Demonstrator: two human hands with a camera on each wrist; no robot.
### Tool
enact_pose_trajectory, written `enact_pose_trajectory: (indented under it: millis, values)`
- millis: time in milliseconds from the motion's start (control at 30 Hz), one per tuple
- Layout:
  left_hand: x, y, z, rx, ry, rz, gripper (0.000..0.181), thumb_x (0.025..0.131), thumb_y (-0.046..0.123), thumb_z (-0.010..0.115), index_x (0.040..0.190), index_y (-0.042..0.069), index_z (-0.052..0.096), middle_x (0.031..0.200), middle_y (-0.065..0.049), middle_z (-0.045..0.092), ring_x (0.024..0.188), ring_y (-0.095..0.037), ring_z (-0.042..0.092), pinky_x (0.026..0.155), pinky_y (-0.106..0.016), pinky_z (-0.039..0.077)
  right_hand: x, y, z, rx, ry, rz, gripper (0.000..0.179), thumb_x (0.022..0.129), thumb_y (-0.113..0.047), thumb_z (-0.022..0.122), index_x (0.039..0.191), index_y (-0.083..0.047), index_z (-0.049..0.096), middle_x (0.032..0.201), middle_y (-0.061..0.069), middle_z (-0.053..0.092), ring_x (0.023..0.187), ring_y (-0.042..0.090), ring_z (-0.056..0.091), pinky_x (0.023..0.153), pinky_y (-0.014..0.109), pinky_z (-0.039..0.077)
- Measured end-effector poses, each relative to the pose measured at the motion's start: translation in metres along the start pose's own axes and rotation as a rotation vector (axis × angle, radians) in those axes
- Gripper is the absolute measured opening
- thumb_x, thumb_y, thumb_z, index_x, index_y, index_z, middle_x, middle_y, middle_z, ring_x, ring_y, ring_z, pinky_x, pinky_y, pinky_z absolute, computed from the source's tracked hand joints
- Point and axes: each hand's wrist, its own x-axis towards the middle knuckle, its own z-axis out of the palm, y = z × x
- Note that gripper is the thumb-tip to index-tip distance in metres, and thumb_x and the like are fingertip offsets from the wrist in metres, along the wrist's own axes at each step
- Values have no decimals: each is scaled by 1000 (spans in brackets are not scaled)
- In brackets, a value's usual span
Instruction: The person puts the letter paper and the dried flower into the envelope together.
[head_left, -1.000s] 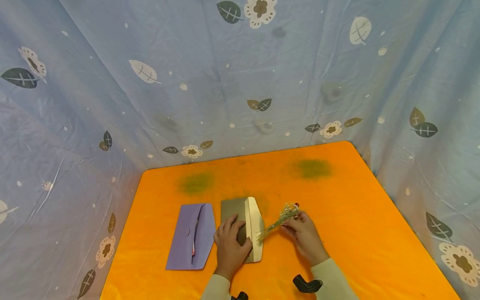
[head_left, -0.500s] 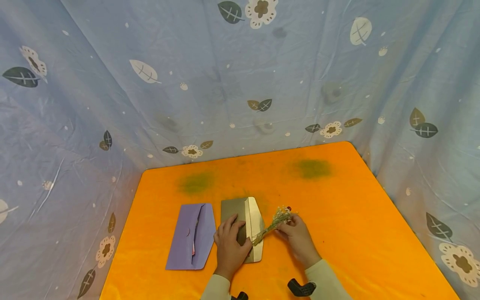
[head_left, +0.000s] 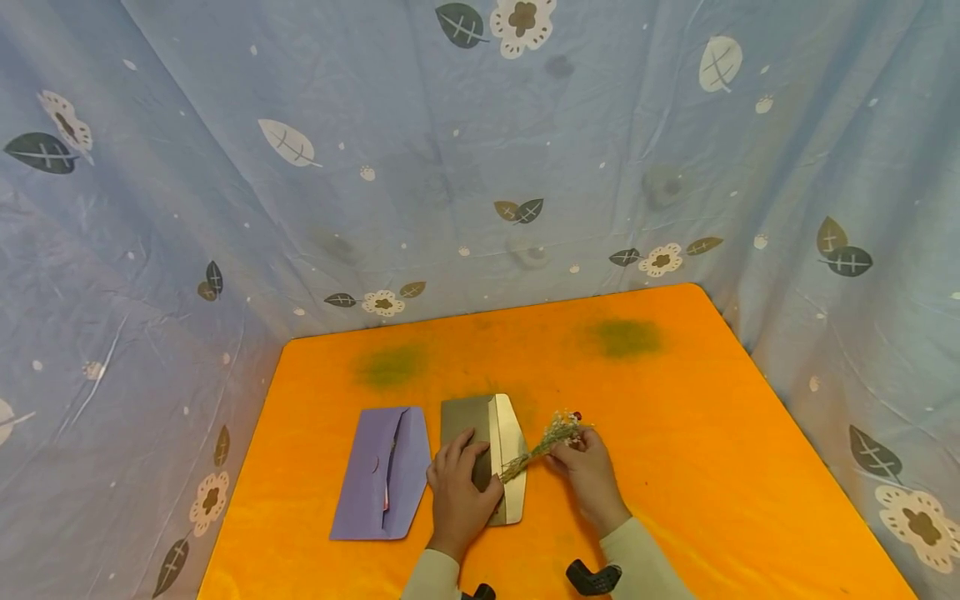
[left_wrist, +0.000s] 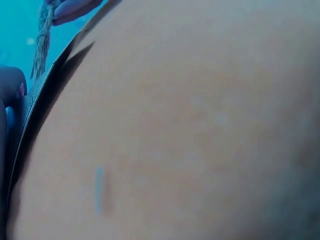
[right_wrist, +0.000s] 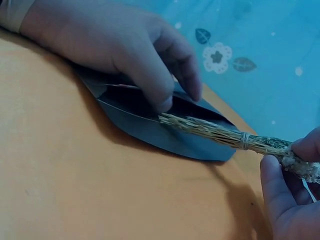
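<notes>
A gray-green envelope (head_left: 468, 421) lies on the orange table with its pale flap opened to the right. My left hand (head_left: 459, 496) holds it near the mouth; in the right wrist view the thumb is at the gaping opening, the fingers curved beyond it. Between thumb and fingers my right hand (head_left: 592, 479) pinches a small dried flower bouquet (right_wrist: 210, 131) near its blossoms. Its tied stems point left over the flap, their ends at the mouth beside the left thumb. Blurred skin fills most of the left wrist view, with the stems (left_wrist: 42, 42) at its upper left.
A purple envelope (head_left: 363, 475) lies left of the left hand, flap opened, with something thin showing in its slit. The orange tabletop (head_left: 712, 417) stretches away to the right. Blue patterned curtains (head_left: 420, 167) stand behind and on both sides.
My right hand has moved left with the bouquet, bringing the stem ends from the flap's outer side to the envelope's mouth. My left hand and both envelopes stay in place.
</notes>
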Motion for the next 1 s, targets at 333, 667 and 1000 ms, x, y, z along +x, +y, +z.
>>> enact_pose_trajectory:
  millis: [333,667,1000]
  values:
    - [0,-4,1,-17,26,6,48,85,15,81,132,15,73,157,-11,56,138,-36,48,107,-70,24,-4,7,15,-39,-15,2,38,101,2,68,136,7,52,111,21,66,96,29,74,84,37,62]
    - [1,-2,0,-25,36,1,51,84,15,81,134,14,71,158,-10,56,138,-37,49,104,-68,26,-6,8,22,-52,-42,7,33,102,2,68,132,7,53,106,20,61,95,31,72,84,39,63]
    - [1,0,-2,-25,38,4,52,83,13,82,133,12,70,158,-10,55,139,-37,48,104,-68,27,-7,10,23,-51,-67,4,28,101,4,69,124,6,52,97,17,59,93,34,72,83,38,63]
